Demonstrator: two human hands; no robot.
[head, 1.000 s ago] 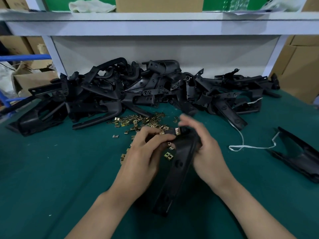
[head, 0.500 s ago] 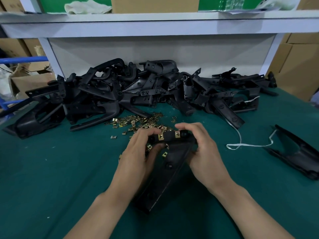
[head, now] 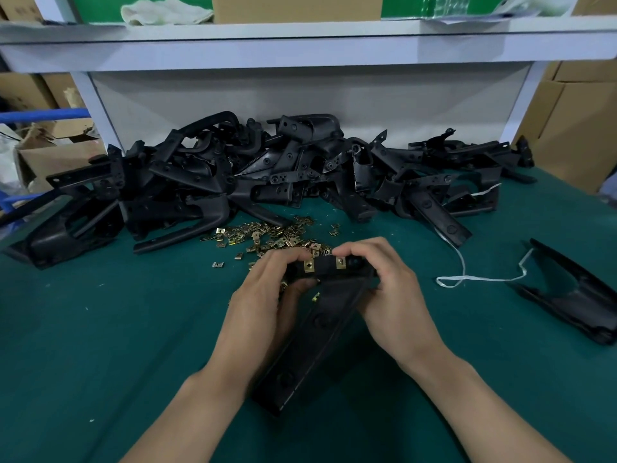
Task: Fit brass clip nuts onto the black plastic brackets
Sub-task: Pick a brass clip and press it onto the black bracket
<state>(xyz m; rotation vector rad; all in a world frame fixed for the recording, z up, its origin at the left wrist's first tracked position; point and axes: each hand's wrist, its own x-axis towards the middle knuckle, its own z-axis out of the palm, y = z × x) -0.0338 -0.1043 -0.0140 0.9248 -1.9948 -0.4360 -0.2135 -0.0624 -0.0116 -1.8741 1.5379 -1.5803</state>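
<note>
Nearest, the left hand (head: 263,302) and right hand (head: 390,295) curl their fingers round the far end of a long black plastic bracket (head: 320,329) above the green worktop (head: 100,329). Two brass clip nuts (head: 309,266) already sit on that end. Beyond lie loose brass clip nuts (head: 263,235) and a heap of black plastic brackets (head: 267,175), so most of the work likely remains.

Light's coming soft and even from overhead, the green table mat (head: 100,345) mildly bright, a faint shadow under the held bracket (head: 314,342), the black bracket pile (head: 207,182) swallowing detail in murk, the shelf (head: 300,51) bowing with wide-angle distortion, corners smeared.
</note>
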